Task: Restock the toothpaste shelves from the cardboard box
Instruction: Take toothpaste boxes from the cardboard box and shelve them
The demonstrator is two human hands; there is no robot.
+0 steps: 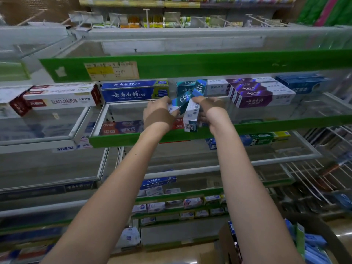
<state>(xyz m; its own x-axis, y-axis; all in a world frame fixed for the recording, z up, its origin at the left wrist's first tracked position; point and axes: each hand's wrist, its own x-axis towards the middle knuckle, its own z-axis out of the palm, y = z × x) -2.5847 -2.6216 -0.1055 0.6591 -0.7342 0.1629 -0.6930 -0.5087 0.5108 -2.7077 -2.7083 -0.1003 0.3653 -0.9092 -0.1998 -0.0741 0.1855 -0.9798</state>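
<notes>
Both arms reach up to the green-edged shelf [266, 125]. My left hand [159, 115] grips the white end of a teal-and-white toothpaste box [182, 101] that lies slanted over the shelf front. My right hand [208, 109] holds another teal-and-white box [192, 116] tilted on end, its QR-code end pointing down, with its teal top near boxes of the same kind [183, 88] standing on the shelf. The cardboard box [228, 242] stands at the bottom right, holding blue and green packs [312, 242].
Blue boxes [133, 91] sit left of my hands, purple-and-white ones [255, 94] to the right, red-and-white ones [59, 97] on the far left. Clear dividers front each shelf. Lower shelves hold more toothpaste. White wire racks [327, 147] stand at the right.
</notes>
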